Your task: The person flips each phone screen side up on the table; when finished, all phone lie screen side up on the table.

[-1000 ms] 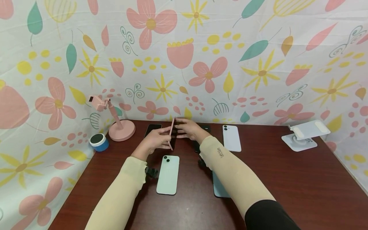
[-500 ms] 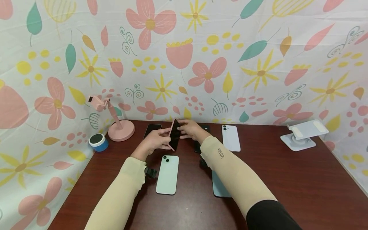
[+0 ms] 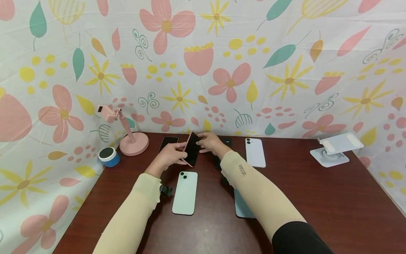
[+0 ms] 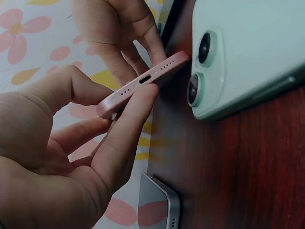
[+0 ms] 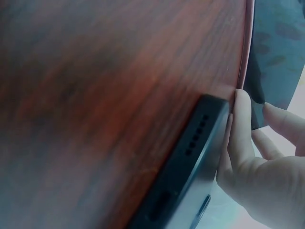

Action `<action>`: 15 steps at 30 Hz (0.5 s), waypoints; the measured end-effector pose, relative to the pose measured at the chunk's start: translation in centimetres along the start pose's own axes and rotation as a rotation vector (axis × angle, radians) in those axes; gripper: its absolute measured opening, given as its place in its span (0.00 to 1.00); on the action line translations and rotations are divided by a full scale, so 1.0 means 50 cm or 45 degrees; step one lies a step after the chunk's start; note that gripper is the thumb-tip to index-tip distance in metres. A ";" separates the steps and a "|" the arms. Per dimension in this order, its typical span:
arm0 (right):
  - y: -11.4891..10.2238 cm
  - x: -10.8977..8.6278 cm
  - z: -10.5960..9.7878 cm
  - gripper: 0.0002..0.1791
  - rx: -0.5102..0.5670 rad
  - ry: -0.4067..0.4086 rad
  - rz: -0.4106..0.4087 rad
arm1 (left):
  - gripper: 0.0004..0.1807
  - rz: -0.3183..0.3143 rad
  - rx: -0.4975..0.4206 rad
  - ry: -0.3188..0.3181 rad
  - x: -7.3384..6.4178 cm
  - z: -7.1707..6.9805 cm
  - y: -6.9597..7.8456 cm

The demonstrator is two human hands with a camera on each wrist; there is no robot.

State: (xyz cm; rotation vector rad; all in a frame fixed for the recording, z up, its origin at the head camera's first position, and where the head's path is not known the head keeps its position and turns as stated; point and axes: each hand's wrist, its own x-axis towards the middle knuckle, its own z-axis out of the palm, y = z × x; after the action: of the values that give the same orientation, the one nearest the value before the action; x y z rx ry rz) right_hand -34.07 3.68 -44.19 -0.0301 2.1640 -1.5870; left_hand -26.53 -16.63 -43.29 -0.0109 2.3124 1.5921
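A pink smartphone [image 3: 191, 150] with a black screen is tilted up above the back of the table. My left hand [image 3: 171, 155] holds its left side, thumb over the screen side. In the left wrist view, the left hand [image 4: 62, 157] pinches the phone [image 4: 143, 82] beside its charging port. At the far right edge, my right hand [image 3: 211, 143] grips the phone between thumb and fingers, as the right hand [image 5: 267, 176] shows in the right wrist view. Closest to the hands lie a mint green phone [image 3: 185, 194], face down, and a black-screened phone [image 3: 169, 143], partly covered.
Right of the hands lie a black phone [image 3: 227, 141], a white phone [image 3: 255, 152] and a blue device [image 3: 242, 206], partly under the right arm. A pink stand [image 3: 134, 144] and blue jar [image 3: 109, 157] stand left; a white stand [image 3: 333, 150] is right. Patterned cloth hangs behind.
The pink phone has turned from nearly edge-on so its black screen faces the head camera more. Both hands have shifted only slightly with it.
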 end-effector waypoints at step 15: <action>0.005 0.001 0.002 0.28 -0.043 0.063 -0.011 | 0.35 0.015 0.239 0.030 0.003 0.001 -0.003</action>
State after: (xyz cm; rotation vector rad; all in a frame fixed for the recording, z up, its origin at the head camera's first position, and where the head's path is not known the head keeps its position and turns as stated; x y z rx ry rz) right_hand -34.02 3.64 -44.44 -0.0104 2.2312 -1.5716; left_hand -26.64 -16.63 -43.49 0.0285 2.4752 1.3813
